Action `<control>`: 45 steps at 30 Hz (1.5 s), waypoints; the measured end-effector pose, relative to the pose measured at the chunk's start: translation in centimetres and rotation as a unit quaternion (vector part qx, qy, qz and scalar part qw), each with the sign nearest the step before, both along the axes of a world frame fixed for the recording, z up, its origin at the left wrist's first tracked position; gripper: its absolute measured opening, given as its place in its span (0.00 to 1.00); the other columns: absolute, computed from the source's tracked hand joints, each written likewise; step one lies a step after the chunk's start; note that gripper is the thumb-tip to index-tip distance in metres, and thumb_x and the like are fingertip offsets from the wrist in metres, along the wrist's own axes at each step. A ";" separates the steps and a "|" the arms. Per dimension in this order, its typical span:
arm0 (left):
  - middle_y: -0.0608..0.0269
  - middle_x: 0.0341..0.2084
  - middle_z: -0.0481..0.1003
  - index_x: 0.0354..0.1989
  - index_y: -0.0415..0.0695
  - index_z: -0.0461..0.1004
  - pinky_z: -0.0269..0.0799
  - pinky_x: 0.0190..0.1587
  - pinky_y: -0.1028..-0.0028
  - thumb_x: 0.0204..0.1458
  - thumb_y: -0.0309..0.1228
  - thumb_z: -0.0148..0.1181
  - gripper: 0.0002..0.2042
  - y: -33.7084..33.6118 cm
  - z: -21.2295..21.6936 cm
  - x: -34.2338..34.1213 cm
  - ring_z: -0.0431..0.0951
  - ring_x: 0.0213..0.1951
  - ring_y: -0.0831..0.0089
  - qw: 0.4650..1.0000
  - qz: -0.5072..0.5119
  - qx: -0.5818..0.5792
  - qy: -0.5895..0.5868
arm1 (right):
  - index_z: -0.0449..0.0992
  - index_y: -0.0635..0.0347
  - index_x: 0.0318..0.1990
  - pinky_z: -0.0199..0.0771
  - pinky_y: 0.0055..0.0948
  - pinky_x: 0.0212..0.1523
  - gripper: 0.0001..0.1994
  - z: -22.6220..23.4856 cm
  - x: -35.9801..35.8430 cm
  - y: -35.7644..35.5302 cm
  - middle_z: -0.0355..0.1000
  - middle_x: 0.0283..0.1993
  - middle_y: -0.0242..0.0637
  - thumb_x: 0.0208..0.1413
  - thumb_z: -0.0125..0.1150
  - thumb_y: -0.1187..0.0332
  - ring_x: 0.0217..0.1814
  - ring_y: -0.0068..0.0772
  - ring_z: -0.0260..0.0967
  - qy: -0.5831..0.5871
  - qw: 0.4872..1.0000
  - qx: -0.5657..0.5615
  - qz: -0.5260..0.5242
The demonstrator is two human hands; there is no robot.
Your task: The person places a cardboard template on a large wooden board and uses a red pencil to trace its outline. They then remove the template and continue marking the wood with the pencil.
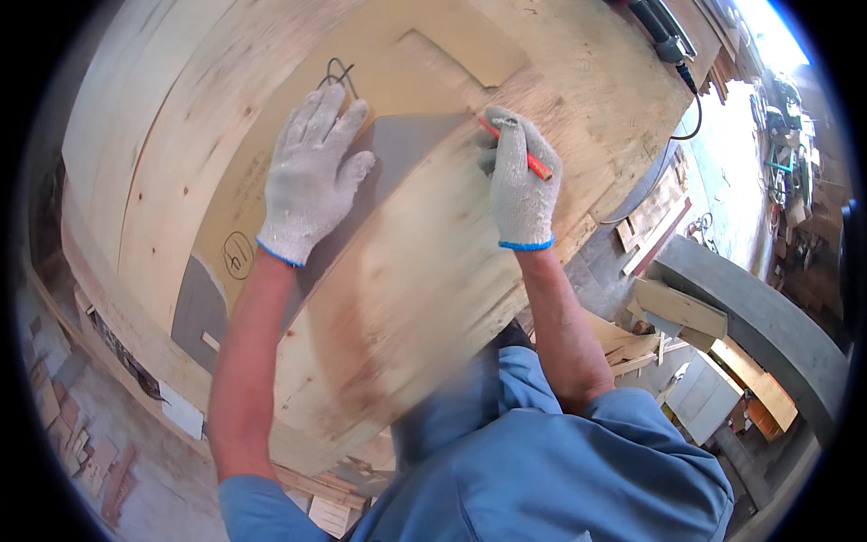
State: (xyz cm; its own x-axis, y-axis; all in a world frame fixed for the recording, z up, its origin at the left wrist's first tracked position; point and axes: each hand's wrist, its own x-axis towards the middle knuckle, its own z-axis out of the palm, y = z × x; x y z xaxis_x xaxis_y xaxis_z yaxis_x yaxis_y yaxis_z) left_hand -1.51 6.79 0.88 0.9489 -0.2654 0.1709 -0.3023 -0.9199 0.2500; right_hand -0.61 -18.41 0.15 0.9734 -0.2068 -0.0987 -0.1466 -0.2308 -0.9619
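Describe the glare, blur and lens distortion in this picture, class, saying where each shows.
Head view: glare whites out the upper right, and the floor below it looks washed out; head view: the wooden board smears near the torso, while the left hand and the right hand with its red pencil look clearer; head view: fisheye curves the grey beam, with black corners.

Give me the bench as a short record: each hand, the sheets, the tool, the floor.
Left hand: gloved, laid over the tan sheet, fingers extended
Right hand: gloved, gripping a red pencil; tip contact unclear
Sheets: tan one overlapping a gray sheet, both on pale wood boards
Tool: dark corded tool, upper right on the wood
Floor: wood pieces to the right
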 end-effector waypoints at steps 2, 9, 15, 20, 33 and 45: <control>0.54 0.70 0.64 0.69 0.51 0.69 0.55 0.74 0.55 0.62 0.39 0.59 0.26 1.0 0.0 0.0 0.62 0.71 0.52 1.000 -0.024 0.013 -0.012 | 0.81 0.62 0.52 0.73 0.21 0.35 0.14 -0.5 -0.1 1.3 0.79 0.37 0.33 0.71 0.52 0.65 0.32 0.17 0.71 -0.033 0.998 -0.043 0.005; 0.54 0.67 0.68 0.66 0.51 0.71 0.57 0.73 0.56 0.62 0.38 0.58 0.23 0.9 -1.9 -0.1 0.64 0.70 0.53 0.995 -0.035 -0.018 -0.086 | 0.79 0.62 0.45 0.79 0.34 0.39 0.08 0.7 -7.6 8.6 0.78 0.36 0.44 0.61 0.59 0.74 0.38 0.48 0.78 -0.147 0.957 -0.246 0.039; 0.47 0.55 0.77 0.57 0.45 0.78 0.63 0.66 0.60 0.67 0.37 0.50 0.17 -0.2 9.7 -1.6 0.74 0.59 0.55 0.995 -0.002 0.004 0.104 | 0.79 0.65 0.47 0.80 0.35 0.38 0.09 1.7 -17.6 15.2 0.81 0.38 0.45 0.60 0.62 0.75 0.38 0.43 0.82 -0.121 0.979 -0.147 0.079; 0.49 0.53 0.77 0.56 0.43 0.78 0.63 0.67 0.59 0.65 0.36 0.51 0.16 0.5 7.9 -3.2 0.73 0.59 0.53 0.997 -0.029 -0.013 0.069 | 0.79 0.67 0.49 0.81 0.33 0.42 0.09 0.7 -17.7 14.9 0.81 0.39 0.49 0.64 0.60 0.73 0.43 0.41 0.84 -0.093 0.994 -0.021 0.061; 0.54 0.69 0.65 0.68 0.51 0.69 0.54 0.75 0.55 0.61 0.34 0.57 0.24 17.7 0.7 -17.4 0.61 0.72 0.53 0.993 -0.070 0.093 0.011 | 0.81 0.62 0.50 0.74 0.22 0.36 0.14 -0.3 -17.7 14.9 0.76 0.34 0.32 0.72 0.52 0.63 0.35 0.18 0.72 -0.038 0.994 0.045 0.091; 0.48 0.61 0.74 0.62 0.44 0.75 0.60 0.70 0.57 0.65 0.36 0.52 0.19 18.3 0.4 -17.4 0.68 0.66 0.54 0.993 -0.099 -0.061 0.003 | 0.79 0.65 0.53 0.77 0.23 0.36 0.15 0.6 -26.3 23.1 0.78 0.35 0.36 0.72 0.51 0.65 0.37 0.22 0.75 -0.020 0.998 -0.028 0.049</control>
